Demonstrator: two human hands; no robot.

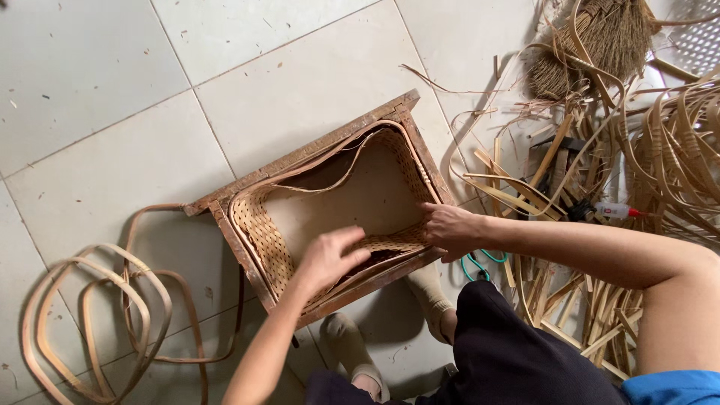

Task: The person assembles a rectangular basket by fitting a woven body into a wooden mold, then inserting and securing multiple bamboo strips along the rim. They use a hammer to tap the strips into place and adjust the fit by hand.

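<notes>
1. A pale tiled floor (112, 90) was seen, littered with cane strips (585, 187).
2. The left hand (328, 259) was pressed, fingers curled, on the woven basket (262, 240); the right hand (448, 229) gripped its wooden frame (300, 155).
3. The weave was judged light, springy and brittle; the stiff frame was judged the safer hold.

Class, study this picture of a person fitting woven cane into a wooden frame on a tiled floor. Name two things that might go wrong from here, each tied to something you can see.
1. The loose cane strip bowing off the rim of the wooden frame might spring out further while both the left hand and right hand press the woven cane at the near edge.
2. The cane offcuts lying beside the person's feet could splinter or trip them.
</notes>
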